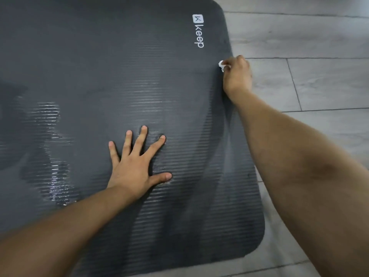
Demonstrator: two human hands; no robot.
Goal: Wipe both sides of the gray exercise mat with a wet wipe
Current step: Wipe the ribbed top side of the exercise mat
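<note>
I see the floor (319,82) first, pale gray planks with thin dark seams, showing along the right side and the near edge of my view. On it lies the gray exercise mat (99,66), flat and ribbed, filling most of the picture; two of its rounded corners show, one far right and one near right. Wet, shiny streaks mark its surface toward the left and through the middle. Near the far right corner a white logo (198,31) reads "keep", printed sideways along the mat's right edge.

My left hand (137,162) lies palm down on the mat, roughly at the middle of what I can see, fingers straight and spread wide, thumb out to the right, pressing flat and holding nothing.

My right hand (237,74) is at the mat's right edge, below the logo, its back turned to me and its fingers curled. It pinches the wet wipe (222,64), a small white crumpled wad of which only a bit pokes out at the fingertips, touching the mat just at that edge.
</note>
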